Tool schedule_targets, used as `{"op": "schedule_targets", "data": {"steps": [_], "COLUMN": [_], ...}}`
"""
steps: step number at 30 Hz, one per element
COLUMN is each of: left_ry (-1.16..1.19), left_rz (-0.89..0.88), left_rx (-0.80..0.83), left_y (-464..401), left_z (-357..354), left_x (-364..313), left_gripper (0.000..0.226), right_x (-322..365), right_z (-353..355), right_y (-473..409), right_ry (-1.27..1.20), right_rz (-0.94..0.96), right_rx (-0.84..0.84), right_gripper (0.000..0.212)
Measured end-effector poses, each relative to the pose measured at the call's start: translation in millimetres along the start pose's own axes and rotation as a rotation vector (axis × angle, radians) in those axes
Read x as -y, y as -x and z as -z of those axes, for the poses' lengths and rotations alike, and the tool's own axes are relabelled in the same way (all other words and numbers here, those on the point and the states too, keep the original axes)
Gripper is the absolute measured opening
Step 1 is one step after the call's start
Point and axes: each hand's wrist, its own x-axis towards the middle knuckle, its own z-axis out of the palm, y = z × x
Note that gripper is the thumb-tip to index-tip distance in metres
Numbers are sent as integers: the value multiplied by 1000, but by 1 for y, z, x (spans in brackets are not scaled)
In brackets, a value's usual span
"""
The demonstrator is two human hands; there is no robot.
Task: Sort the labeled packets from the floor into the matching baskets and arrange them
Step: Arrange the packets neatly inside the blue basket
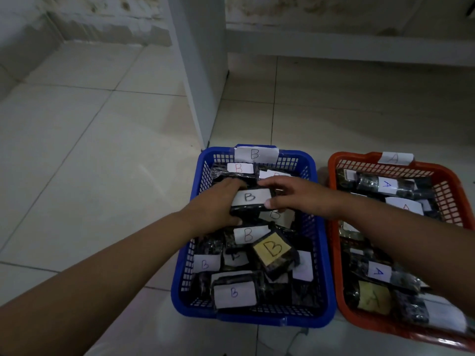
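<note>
A blue basket tagged B stands on the floor, filled with several dark packets bearing B labels. Over its far half, both hands hold one dark packet with a white B label. My left hand grips its left end, fingers curled over the top and thumb under. My right hand pinches its right end, thumb at the front. A packet with a yellow B label lies tilted in the middle. To the right, an orange basket tagged A holds several A-labelled packets.
White tiled floor spreads to the left and beyond the baskets. A white upright panel stands just behind the blue basket, and a low white ledge runs along the back wall.
</note>
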Motion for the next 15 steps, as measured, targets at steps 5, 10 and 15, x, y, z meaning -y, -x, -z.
{"op": "schedule_targets", "data": {"steps": [5, 10, 15], "left_ry": [186, -64, -48], "left_rz": [153, 137, 46], "left_rx": [-110, 361, 413], "left_y": [-15, 3, 12], "left_z": [-12, -33, -34], "left_x": [-19, -4, 3], "left_gripper": [103, 56, 55], "right_x": [-4, -25, -46], "right_z": [11, 8, -17], "right_y": [-3, 1, -3], "right_ry": [286, 668, 1171], "right_rz": [-7, -12, 14], "right_rx": [-255, -316, -119], "right_gripper": [57, 47, 57]}}
